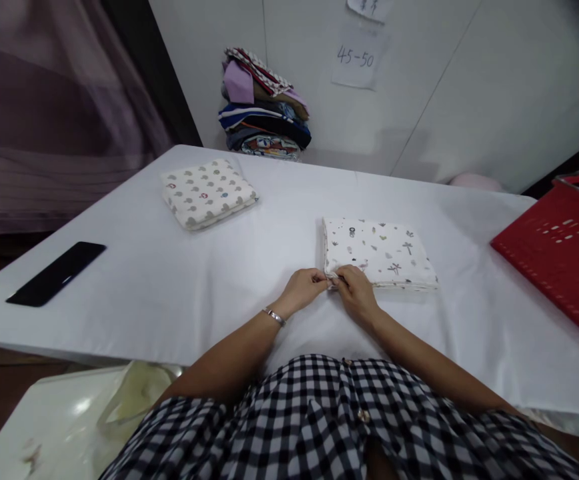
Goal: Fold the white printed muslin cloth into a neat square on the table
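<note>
A folded white cloth (379, 250) printed with small palm trees and leaves lies in front of me on the white-covered table. Both hands meet at its near left corner. My left hand (305, 287) pinches the corner's edge from the left, a bracelet on its wrist. From the right, my right hand (355, 291) grips the same corner, fingers closed over the fabric. The fingertips nearly touch each other, and the bit of cloth between them is mostly hidden.
Another folded cloth (209, 193) with a grey print lies at the table's far left. A black phone-like slab (57, 273) rests near the left edge. A red plastic basket (564, 247) stands at right. Stacked clothes (264, 113) rise behind the table (169, 313). A white chair (54, 420) is lower left.
</note>
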